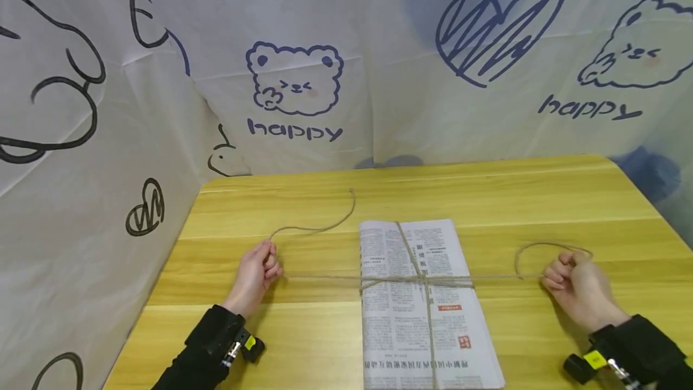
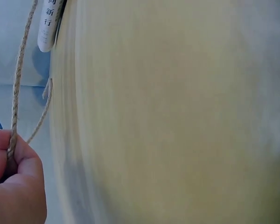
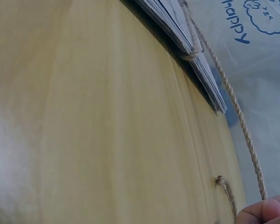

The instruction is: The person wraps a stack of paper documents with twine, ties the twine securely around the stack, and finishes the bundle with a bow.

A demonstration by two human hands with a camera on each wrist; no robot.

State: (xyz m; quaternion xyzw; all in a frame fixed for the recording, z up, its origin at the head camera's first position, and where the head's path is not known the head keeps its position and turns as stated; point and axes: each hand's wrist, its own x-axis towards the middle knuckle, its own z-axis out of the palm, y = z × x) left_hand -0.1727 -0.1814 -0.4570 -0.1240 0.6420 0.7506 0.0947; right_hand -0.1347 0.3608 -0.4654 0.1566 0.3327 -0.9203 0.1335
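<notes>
A stack of newspapers (image 1: 419,306) lies on the wooden table (image 1: 541,197), bound crosswise with jute twine (image 1: 417,279) knotted at its middle. My left hand (image 1: 258,275) grips the twine's left strand, which runs taut to the stack; the loose tail curls away behind it (image 1: 325,227). My right hand (image 1: 576,284) grips the right strand, its tail looping above the fingers (image 1: 541,247). The left wrist view shows the twine (image 2: 16,88) pinched in my left fingers (image 2: 9,163). In the right wrist view the twine (image 3: 233,102) runs from the newspaper edge (image 3: 186,32) to my fingertips (image 3: 266,211).
White cloth printed with bears, hearts and "happy" (image 1: 295,86) hangs behind and to the left of the table. Bare tabletop lies on both sides of the stack. Both wrists wear black sleeves with small cameras (image 1: 246,345).
</notes>
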